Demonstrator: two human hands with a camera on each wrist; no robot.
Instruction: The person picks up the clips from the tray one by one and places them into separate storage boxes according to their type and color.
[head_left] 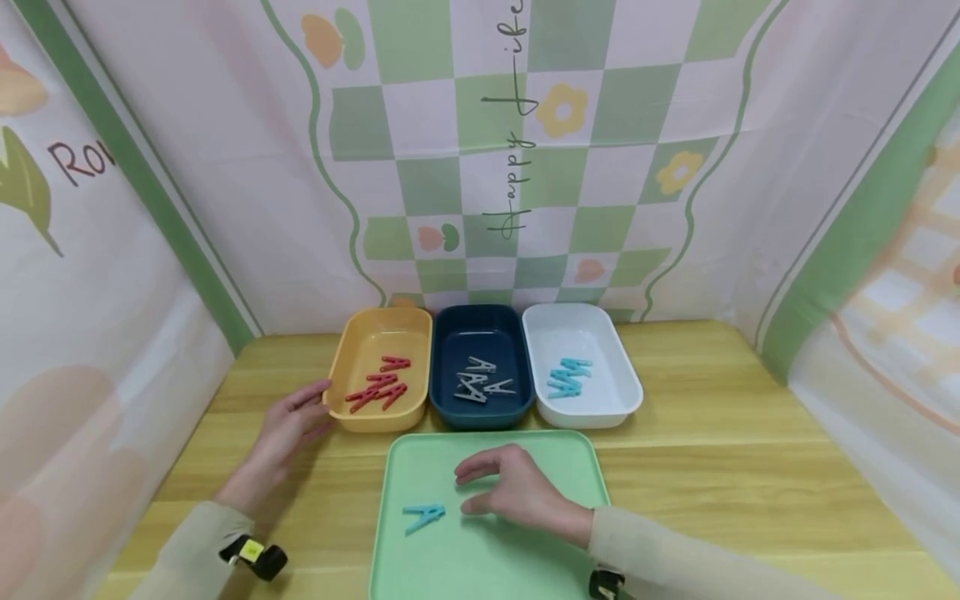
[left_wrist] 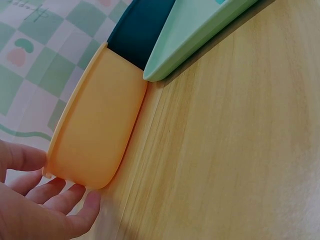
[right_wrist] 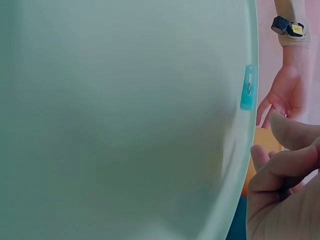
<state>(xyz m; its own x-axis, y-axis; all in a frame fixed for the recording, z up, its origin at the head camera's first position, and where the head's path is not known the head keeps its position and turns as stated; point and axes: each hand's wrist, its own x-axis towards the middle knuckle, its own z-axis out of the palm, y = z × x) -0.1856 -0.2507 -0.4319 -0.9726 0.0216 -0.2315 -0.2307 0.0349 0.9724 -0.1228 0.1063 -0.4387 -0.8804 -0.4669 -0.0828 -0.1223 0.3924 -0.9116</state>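
My left hand [head_left: 288,425] rests against the outer left side of the yellow bin [left_wrist: 100,120], fingertips at its rim and wall. Several red clothespins [head_left: 382,388] lie inside that bin. Above the light green tray [head_left: 517,567] is my right hand [head_left: 517,492], thumb and fingers apart with nothing between them. One light blue clothespin [head_left: 424,515] lies on the tray just left of those fingertips. In the right wrist view the same clothespin [right_wrist: 249,87] shows near the tray's rim, beyond the thumb.
Beside the yellow bin stand a dark blue bin [head_left: 483,333] with several grey clothespins [head_left: 480,382] and a white bin [head_left: 618,367] with several light blue clothespins [head_left: 567,379]. A patterned cloth [head_left: 487,183] hangs behind the wooden table [head_left: 735,467].
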